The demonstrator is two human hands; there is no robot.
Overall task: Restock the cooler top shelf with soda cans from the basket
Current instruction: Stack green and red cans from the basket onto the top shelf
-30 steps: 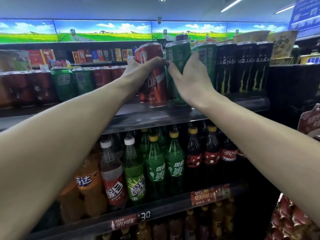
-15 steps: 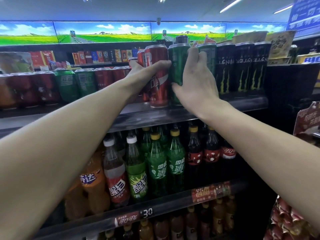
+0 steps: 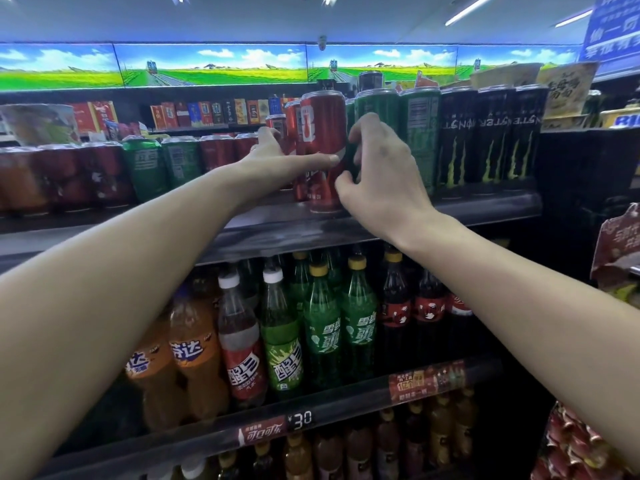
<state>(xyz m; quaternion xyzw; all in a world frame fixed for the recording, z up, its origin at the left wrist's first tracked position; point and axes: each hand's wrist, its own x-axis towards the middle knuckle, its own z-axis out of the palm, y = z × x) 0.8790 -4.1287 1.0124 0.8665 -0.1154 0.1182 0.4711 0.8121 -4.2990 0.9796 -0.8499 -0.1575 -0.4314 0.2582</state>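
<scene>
Up top, left hand point(image 3: 277, 161) lies flat against one red can point(image 3: 323, 150), right hand point(image 3: 381, 168) curls empty (three black cans point(image 3: 491, 133) nearby)

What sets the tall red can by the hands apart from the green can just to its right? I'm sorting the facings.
The tall red can is red and stands forward near the shelf edge; the green can is green and sits further back, level with the black cans. The left hand touches the red can; the right hand covers the green one's lower half. Both stand upright, similarly tall.
</scene>
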